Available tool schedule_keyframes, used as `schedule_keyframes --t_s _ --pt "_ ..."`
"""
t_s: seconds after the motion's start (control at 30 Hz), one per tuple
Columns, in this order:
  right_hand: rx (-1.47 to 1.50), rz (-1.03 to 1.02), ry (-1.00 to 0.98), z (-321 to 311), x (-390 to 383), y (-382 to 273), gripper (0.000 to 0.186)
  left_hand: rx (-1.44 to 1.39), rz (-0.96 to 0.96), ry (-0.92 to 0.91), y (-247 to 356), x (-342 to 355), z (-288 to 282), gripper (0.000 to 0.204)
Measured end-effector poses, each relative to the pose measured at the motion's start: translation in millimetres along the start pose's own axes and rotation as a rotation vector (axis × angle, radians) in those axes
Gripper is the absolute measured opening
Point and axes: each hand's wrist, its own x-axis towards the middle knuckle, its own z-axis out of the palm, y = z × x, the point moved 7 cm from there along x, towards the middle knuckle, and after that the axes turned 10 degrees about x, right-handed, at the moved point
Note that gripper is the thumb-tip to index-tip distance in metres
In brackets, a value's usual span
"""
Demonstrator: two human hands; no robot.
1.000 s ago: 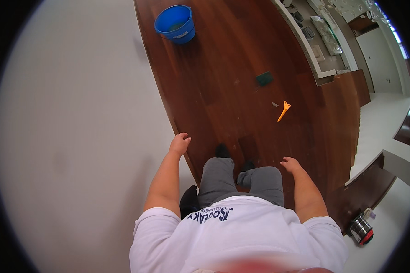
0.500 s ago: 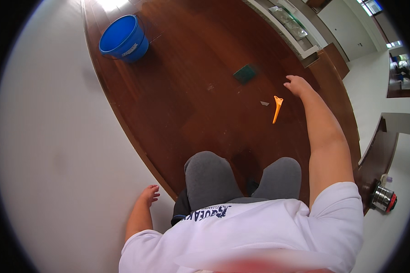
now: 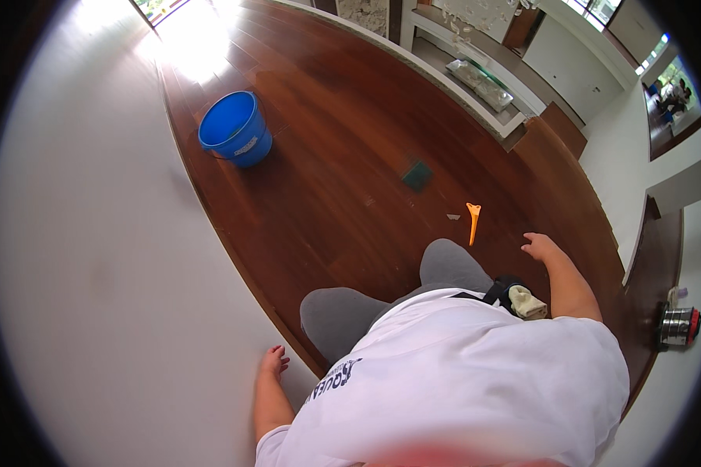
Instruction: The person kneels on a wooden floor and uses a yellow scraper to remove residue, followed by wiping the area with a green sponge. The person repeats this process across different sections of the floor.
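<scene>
My left hand (image 3: 274,360) hangs beside the white wall (image 3: 132,272), empty, with its fingers loosely apart. Over the floor at the right, my right hand (image 3: 541,246) reaches out with fingers stretched and nothing in them. An orange scraper-like tool (image 3: 473,223) lies on the floor just left of that hand, apart from it. Next to the tool is a small, thin grey piece (image 3: 453,217). Farther off rests a dark green scouring pad (image 3: 417,176), slightly blurred. A pale cloth (image 3: 526,302) hangs from a dark pouch at my right hip.
A blue bucket (image 3: 245,132) stands on the brown wooden floor (image 3: 327,101), far left near the wall. A low ledge (image 3: 491,117) curves across the far side with a recessed, glass-like panel. At the far right sits a metal canister (image 3: 679,327) with a red part.
My right hand has drawn back toward me, away from beside the orange tool. My body has turned and leaned, bringing the hip pouch and cloth into view. The view has tilted up.
</scene>
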Motion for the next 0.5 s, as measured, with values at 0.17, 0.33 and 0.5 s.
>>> schedule_keyframes --t_s 0.17,0.33,0.5 --pt "0.142 -0.365 0.220 -99.9 110.9 -147.3 0.047 -0.264 -0.034 0.170 -2.5 -66.6 13.7 0.036" --pt "0.327 -0.930 0.047 -127.9 131.0 -310.8 0.047 -0.207 -0.194 0.273 -0.7 -135.6 29.2 0.036" --pt "0.112 -0.897 -0.292 -84.8 128.6 -269.1 0.048 -0.163 -0.256 0.435 65.3 -164.5 -13.0 0.034"
